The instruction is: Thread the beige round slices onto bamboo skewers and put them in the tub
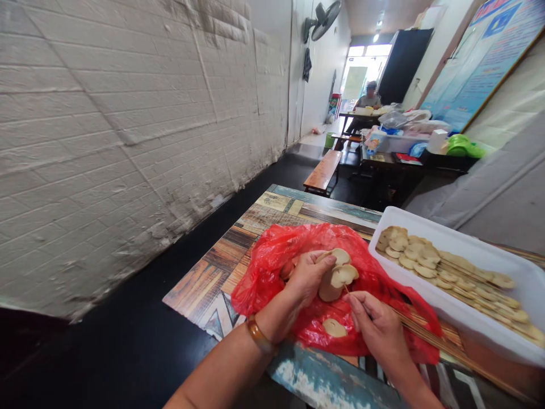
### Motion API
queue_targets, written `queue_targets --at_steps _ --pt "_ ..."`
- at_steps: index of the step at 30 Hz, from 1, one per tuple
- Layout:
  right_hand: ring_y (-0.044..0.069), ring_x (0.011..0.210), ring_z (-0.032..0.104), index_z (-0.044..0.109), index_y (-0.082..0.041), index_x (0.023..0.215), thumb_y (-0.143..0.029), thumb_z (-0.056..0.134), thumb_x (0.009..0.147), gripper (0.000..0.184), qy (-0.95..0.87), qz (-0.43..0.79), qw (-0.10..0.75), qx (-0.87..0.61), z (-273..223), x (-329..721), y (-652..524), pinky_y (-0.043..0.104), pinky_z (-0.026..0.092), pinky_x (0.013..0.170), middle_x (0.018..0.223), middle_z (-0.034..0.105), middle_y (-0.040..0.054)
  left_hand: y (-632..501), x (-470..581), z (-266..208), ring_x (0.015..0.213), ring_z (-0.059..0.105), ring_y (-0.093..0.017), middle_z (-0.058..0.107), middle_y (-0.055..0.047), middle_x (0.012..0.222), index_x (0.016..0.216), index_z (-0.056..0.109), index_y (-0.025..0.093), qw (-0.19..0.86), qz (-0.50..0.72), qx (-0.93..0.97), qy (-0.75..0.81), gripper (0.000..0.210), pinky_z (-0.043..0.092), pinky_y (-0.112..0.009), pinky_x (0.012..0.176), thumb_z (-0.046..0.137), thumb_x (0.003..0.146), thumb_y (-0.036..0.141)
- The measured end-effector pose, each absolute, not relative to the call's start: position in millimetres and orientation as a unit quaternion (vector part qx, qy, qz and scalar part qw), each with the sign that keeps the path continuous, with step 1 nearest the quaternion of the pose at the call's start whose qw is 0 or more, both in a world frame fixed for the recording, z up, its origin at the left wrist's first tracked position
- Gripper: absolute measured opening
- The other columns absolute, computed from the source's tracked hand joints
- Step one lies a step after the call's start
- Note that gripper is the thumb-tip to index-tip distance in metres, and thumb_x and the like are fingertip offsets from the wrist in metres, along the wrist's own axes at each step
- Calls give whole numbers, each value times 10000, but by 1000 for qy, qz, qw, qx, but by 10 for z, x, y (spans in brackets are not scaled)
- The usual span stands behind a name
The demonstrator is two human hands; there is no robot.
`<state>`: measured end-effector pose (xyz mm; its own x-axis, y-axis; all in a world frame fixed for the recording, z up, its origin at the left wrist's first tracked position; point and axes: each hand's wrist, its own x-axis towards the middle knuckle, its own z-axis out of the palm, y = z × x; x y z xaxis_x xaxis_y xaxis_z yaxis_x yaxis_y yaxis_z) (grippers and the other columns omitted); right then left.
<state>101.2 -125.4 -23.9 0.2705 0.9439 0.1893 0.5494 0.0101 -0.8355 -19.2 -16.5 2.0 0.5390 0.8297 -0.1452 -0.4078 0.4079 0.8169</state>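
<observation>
My left hand (pixel 307 276) pinches pale, thin round slices (pixel 340 272) with wavy edges, above an opened red plastic bag (pixel 264 278). In my right hand (pixel 374 321) is a thin wooden skewer (pixel 347 289), its tip at the lower edge of the front slice. Whether the tip has gone through the slice I cannot tell. One loose slice (pixel 334 328) lies on the red plastic below my hands. More slices inside the bag are partly hidden behind my left hand.
A white plastic tub (pixel 460 230) on the right holds rows of skewered slices. Loose skewers (pixel 451 343) lie beside it on the wood-patterned table (pixel 204 284). Farther back are a bench (pixel 324 169), a cluttered table and a seated person (pixel 369 99). A wall (pixel 128 142) runs along the left.
</observation>
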Motion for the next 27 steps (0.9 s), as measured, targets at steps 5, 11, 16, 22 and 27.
queue_targets --at_steps 5,11,16,22,27 --pt "106 420 412 636 -186 886 -441 482 873 299 -498 329 470 -651 -236 1053 -1269 211 324 420 482 436 -64 -154 -216 88 618 597 -129 660 -53 711 838 672 94 815 376 366 248 394 482 -240 620 755 632 420" --pt "71 377 320 607 -180 907 -492 513 851 330 -419 410 516 -624 -225 1077 -1266 193 235 377 466 404 -85 -100 -248 72 589 589 -119 657 -49 743 795 657 98 813 350 380 269 421 474 -233 578 816 540 392" --pt "59 362 304 590 -170 896 -492 513 852 334 -415 438 522 -602 -223 1079 -1243 190 205 375 453 401 -93 -81 -249 14 558 568 -91 645 -27 686 748 649 108 781 370 419 279 355 431 -196 557 798 575 379" --pt "60 378 315 586 -153 871 -494 518 853 349 -427 408 542 -598 -167 1148 -1224 197 213 387 462 413 -86 -37 -275 39 652 609 -125 661 -54 789 896 634 126 747 387 458 287 357 466 -233 617 732 666 382" --pt "59 378 322 592 -156 880 -482 540 846 331 -404 374 590 -591 -154 1281 -1210 194 214 380 466 418 -86 -28 -282 31 696 609 -160 662 -74 825 906 641 154 550 403 647 341 277 465 -278 654 578 788 396"
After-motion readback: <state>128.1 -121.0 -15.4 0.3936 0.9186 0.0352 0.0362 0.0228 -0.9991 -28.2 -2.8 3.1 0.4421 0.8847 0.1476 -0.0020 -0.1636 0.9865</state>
